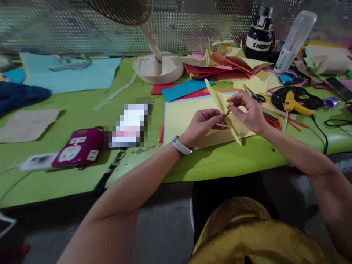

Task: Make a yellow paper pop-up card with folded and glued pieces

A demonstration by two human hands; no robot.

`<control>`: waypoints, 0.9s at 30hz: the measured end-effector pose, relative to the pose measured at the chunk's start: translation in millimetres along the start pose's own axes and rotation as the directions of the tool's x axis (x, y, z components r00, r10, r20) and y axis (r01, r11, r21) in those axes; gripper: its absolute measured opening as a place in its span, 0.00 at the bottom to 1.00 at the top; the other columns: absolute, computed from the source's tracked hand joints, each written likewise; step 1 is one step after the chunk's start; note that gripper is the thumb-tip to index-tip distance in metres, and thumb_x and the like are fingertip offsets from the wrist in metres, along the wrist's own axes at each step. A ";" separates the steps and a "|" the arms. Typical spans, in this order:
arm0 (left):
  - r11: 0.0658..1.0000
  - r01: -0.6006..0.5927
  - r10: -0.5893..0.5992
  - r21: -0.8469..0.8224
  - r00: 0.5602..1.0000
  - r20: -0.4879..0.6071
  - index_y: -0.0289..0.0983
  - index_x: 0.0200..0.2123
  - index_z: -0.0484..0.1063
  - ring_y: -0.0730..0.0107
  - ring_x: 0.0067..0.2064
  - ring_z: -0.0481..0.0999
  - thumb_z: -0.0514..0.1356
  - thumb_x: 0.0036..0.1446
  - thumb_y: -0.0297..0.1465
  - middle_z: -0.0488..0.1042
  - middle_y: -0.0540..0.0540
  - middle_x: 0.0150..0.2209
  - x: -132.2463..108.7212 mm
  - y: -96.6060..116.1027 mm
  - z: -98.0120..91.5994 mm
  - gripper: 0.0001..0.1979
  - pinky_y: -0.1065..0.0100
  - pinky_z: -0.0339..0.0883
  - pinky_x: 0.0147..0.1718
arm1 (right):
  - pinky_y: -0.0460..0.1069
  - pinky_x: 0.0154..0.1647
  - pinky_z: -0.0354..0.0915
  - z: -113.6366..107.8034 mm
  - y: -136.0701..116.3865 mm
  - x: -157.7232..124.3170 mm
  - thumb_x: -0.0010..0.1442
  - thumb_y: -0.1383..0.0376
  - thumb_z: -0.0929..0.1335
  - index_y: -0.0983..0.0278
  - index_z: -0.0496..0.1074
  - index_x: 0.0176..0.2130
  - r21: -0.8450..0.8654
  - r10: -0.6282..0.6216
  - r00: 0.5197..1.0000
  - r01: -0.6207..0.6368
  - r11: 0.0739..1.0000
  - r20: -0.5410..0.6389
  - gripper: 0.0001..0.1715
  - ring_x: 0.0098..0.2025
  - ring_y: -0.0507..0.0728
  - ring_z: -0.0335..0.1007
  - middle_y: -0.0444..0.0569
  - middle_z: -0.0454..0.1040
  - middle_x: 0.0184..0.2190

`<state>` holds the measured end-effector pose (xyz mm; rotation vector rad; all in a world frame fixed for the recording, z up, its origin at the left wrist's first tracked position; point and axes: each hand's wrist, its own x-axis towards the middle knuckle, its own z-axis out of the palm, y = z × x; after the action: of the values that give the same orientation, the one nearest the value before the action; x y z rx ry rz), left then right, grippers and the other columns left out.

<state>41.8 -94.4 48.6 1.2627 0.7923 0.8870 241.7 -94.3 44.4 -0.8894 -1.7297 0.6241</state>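
My left hand (203,123) and my right hand (247,112) both pinch a folded pale yellow paper piece (220,101) held just above the green table (82,110). The paper's point sticks up and to the left, and a narrow tail hangs down toward the table edge. Under it lies a flat sheet of pale yellow paper (181,115). A white watch is on my left wrist.
Scissors (254,95), a yellow glue gun (295,104) on a black plate, and a black bottle (260,36) stand to the right. A fan base (158,68), coloured paper scraps (220,62), a magenta power strip (79,146) and blue sheets lie further left and back.
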 end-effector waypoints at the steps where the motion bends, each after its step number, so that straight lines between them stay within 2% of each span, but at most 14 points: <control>1: 1.000 -0.005 0.005 0.007 1.000 -0.007 0.35 0.30 0.79 0.68 0.34 0.83 0.79 0.42 0.51 0.80 0.48 0.30 0.1 -0.3 0.4 0.26 0.62 0.84 0.41 | 0.55 0.53 0.76 0.0 0.0 -0.3 0.68 0.54 0.73 0.60 0.75 0.46 -0.002 0.000 1.000 0.000 1.000 0.005 0.14 0.45 0.55 0.77 0.48 0.79 0.42; 6: 0.997 -0.040 0.044 0.070 0.997 -0.067 0.35 0.24 0.75 0.74 0.28 0.78 0.79 0.39 0.56 0.75 0.50 0.25 2.5 -3.4 2.1 0.31 0.69 0.81 0.34 | 0.54 0.54 0.76 1.1 -0.7 -1.9 0.66 0.59 0.73 0.59 0.75 0.49 -0.023 0.029 0.999 -0.029 0.999 0.017 0.13 0.46 0.56 0.76 0.47 0.78 0.45; 10: 0.992 -0.065 0.075 0.110 0.993 -0.087 0.36 0.22 0.73 0.75 0.27 0.76 0.78 0.40 0.56 0.75 0.51 0.23 4.2 -5.1 2.4 0.31 0.69 0.80 0.34 | 0.55 0.55 0.75 2.2 -1.2 -2.5 0.66 0.61 0.72 0.60 0.75 0.51 -0.020 0.055 0.998 -0.055 0.998 0.019 0.13 0.46 0.56 0.75 0.49 0.78 0.47; 15: 0.987 -0.087 0.098 0.133 0.992 -0.078 0.36 0.22 0.72 0.75 0.27 0.76 0.78 0.45 0.52 0.74 0.51 0.23 3.9 -5.9 1.5 0.28 0.70 0.80 0.33 | 0.55 0.53 0.76 3.0 1.7 -3.1 0.66 0.58 0.73 0.58 0.74 0.57 -0.003 0.116 0.993 -0.116 0.993 0.018 0.21 0.45 0.56 0.75 0.49 0.77 0.48; 20: 0.986 -0.103 0.113 0.131 0.991 -0.072 0.36 0.22 0.73 0.75 0.28 0.75 0.77 0.46 0.51 0.75 0.50 0.24 3.8 -6.5 1.0 0.26 0.70 0.78 0.33 | 0.54 0.52 0.75 2.1 4.0 -1.6 0.65 0.57 0.75 0.60 0.72 0.62 0.026 0.183 0.983 -0.184 0.983 0.022 0.29 0.42 0.56 0.76 0.45 0.77 0.37; 27: 0.980 -0.128 0.143 0.152 0.985 -0.095 0.36 0.20 0.71 0.77 0.25 0.70 0.79 0.43 0.49 0.72 0.52 0.22 5.1 -8.7 0.1 0.27 0.74 0.67 0.24 | 0.56 0.53 0.76 -0.1 -0.9 2.3 0.60 0.52 0.78 0.59 0.74 0.61 0.034 0.219 0.976 -0.220 0.975 0.017 0.34 0.43 0.56 0.78 0.47 0.80 0.45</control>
<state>45.2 -90.6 39.9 1.4199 0.8751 1.0282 241.1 -92.9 46.4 -1.0624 -1.6396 0.8055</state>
